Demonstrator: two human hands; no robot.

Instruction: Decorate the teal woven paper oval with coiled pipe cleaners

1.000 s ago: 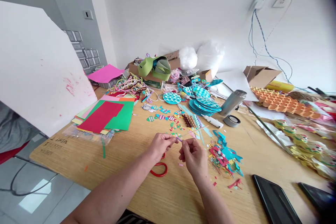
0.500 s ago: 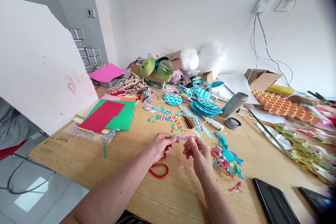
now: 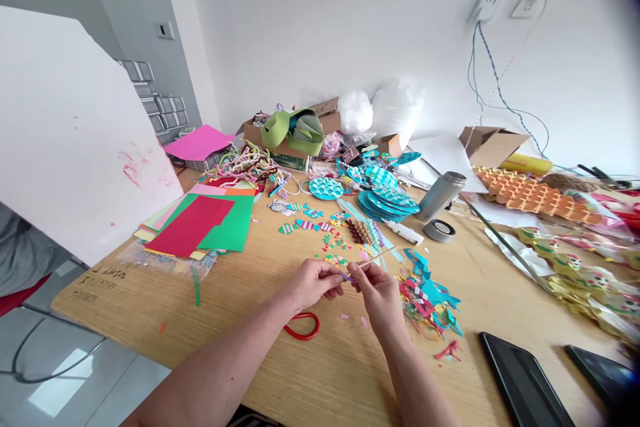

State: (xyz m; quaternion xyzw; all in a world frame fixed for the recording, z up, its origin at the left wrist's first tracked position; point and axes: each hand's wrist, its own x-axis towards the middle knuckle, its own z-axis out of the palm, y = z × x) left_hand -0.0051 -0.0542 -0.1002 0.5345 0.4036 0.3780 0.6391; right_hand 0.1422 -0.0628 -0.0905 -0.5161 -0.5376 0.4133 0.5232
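Observation:
My left hand [image 3: 313, 282] and my right hand [image 3: 377, 290] meet over the wooden table [image 3: 310, 360], fingertips pinched together. Between them is a thin wooden stick [image 3: 376, 257] with a small purple paper strip [image 3: 345, 276] at its near end. The stick points up and to the right from my fingers. Red-handled scissors [image 3: 303, 328] lie on the table just below my left hand. A heap of cut teal and red paper scraps [image 3: 429, 300] sits right beside my right hand.
Stacked red and green paper sheets [image 3: 200, 223] lie at left, small paper fish [image 3: 305, 222] and teal discs [image 3: 390, 200] in the middle. A metal flask [image 3: 440, 195], a tape roll [image 3: 439, 229], cardboard boxes [image 3: 493, 145] and an orange folded piece [image 3: 535, 195] stand behind. Dark tablets [image 3: 525, 383] lie at front right. A white board [image 3: 70, 133] leans at left.
My right hand has come back in to meet the left at the purple strip, and the stick now tilts lower. The view has shifted slightly.

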